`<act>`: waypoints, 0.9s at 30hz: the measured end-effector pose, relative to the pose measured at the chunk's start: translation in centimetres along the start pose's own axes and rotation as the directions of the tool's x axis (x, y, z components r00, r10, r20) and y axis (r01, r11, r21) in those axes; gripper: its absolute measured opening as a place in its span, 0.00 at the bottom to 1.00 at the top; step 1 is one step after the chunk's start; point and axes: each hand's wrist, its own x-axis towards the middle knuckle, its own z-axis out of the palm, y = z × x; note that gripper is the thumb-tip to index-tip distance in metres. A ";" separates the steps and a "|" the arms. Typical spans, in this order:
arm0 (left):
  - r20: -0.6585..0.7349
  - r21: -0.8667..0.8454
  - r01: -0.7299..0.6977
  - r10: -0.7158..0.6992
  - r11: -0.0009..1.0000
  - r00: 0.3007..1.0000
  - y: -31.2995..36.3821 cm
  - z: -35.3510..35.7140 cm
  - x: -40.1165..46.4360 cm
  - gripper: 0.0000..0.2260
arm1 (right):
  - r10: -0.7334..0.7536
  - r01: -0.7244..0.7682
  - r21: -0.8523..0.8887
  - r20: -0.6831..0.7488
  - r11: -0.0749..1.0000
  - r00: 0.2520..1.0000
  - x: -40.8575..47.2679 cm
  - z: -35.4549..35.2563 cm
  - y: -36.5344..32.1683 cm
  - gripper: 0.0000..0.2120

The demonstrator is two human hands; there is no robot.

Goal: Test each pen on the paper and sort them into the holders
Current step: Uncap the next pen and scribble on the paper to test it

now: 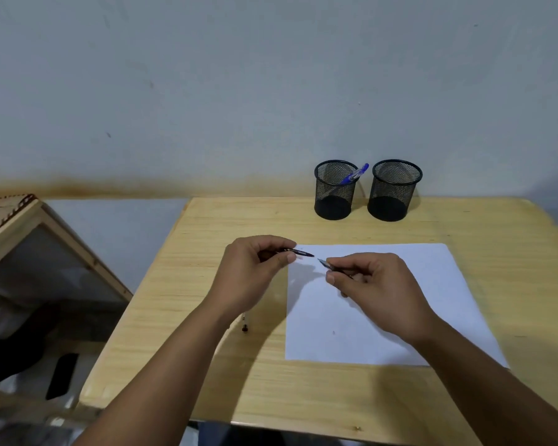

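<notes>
Dark pen cap (298, 252) pinched in left hand (255, 272), pen (327, 264) in right hand (372, 284), above paper (400, 317).

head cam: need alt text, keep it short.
Two hands over a sheet of paper on a wooden table: the left hand holds a dark pen cap, the right hand holds the pen, the parts just apart. Two mesh holders stand behind; the left holder has a blue pen, the right holder looks empty.

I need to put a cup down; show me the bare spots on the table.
Free: table near edge below the paper; far-left corner, left of the holders; right strip beside the paper. Crowded: around both hands and the loose pen.
</notes>
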 end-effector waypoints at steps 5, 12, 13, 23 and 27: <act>-0.090 0.245 0.100 -0.080 0.964 0.993 -2.2 -0.6 1.5 0.04 | 0.037 -0.038 0.195 0.008 0.980 0.999 -0.3 -0.6 0.3 0.12; -0.128 0.564 0.141 -0.083 0.814 0.988 -3.8 0.3 2.4 0.04 | 0.090 -0.090 0.306 0.012 0.948 0.996 -0.9 -0.3 1.2 0.12; -0.128 0.591 0.130 -0.066 0.796 0.990 -4.1 0.5 2.5 0.04 | 0.093 -0.092 0.313 0.009 0.945 0.996 -0.9 -0.2 1.4 0.13; -0.127 0.653 0.014 0.092 0.757 0.988 -4.6 1.1 1.1 0.07 | 0.131 -0.094 0.368 -0.077 0.925 0.988 -1.2 0.2 1.7 0.05; 0.019 0.687 -0.175 0.223 0.706 0.975 -4.8 2.0 -1.7 0.11 | 0.115 -0.082 0.357 -0.073 0.930 0.991 -0.8 0.3 2.2 0.06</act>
